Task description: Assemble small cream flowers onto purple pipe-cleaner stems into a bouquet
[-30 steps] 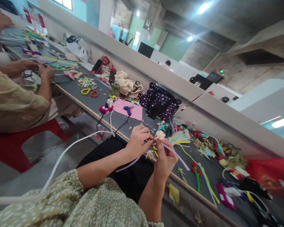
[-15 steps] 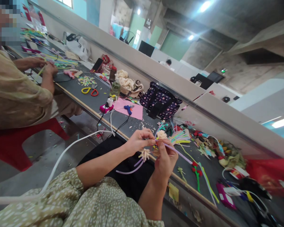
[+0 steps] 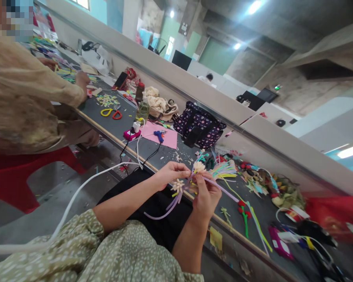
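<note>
My left hand (image 3: 170,175) pinches a lilac pipe cleaner (image 3: 164,208) near a small cream flower (image 3: 178,185) fixed on it. My right hand (image 3: 206,196) is closed round the same lilac stems, with a second cream flower (image 3: 199,167) sticking up above its fingers. One lilac end (image 3: 225,192) runs off to the right over the dark table (image 3: 153,150). Both hands hover at the table's near edge, above my lap.
A bundle of coloured pipe cleaners (image 3: 225,170) and red-and-green flowers (image 3: 243,212) lie right of my hands. A blue glue gun (image 3: 159,135) rests on pink paper (image 3: 167,139), beside a dotted bag (image 3: 198,126). Another person's sleeve (image 3: 26,94) and a red chair (image 3: 20,174) are at left.
My left hand slid down the lilac stems and the lower cream flower now shows below it. The person at left leaned further over the table.
</note>
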Demonstrator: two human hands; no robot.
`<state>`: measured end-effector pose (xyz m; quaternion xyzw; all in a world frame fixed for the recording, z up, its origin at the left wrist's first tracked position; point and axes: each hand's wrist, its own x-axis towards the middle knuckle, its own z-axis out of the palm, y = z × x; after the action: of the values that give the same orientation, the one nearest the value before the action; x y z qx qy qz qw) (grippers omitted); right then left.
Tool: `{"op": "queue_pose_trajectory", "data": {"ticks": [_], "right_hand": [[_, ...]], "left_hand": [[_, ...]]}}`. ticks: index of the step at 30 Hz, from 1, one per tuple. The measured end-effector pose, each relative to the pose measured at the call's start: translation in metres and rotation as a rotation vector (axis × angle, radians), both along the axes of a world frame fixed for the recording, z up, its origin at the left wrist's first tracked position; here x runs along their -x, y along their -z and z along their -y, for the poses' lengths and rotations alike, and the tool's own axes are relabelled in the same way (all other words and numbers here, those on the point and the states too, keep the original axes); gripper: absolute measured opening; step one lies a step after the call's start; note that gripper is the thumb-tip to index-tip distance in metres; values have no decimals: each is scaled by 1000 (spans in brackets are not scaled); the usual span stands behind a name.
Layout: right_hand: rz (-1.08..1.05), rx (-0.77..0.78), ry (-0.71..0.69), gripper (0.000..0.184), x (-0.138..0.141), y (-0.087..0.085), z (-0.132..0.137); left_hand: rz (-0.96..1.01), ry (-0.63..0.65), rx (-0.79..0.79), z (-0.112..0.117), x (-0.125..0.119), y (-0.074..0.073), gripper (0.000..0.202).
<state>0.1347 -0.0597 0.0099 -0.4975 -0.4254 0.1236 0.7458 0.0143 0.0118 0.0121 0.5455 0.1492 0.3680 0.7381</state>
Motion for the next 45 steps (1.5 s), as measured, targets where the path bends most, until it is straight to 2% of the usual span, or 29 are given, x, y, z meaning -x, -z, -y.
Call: {"op": "queue_pose_trajectory", "data": {"ticks": [3,6,10,14,25,35,39,45], "right_hand": [[82,47,91,16,0,0,1],[153,83,147,21,2,0,2],[232,55,179,20,7,-3,5],[253,21,185,17,12,-6,7],[251,10,157,15,15,-8,7],[158,2,84,11,8,-8,5],[73,-23,32,8,8,-8,4],[-18,-18,-71,8,5,-8,5]], "left_hand": [[-97,-278,-215,-1,6,-5,28],[-179,-555,-574,5,11,-14,19],[-374,-715,-890,19,9,-18,9],[-466,-780,-967,22,1,-13,11],[-329,-780,-919,14,-3,-7,6],[-185,-593,-760,14,-2,-12,9],[-117,-468,-651,11,-2,-15,8],[75,-172,-361,6,0,-11,17]]}}
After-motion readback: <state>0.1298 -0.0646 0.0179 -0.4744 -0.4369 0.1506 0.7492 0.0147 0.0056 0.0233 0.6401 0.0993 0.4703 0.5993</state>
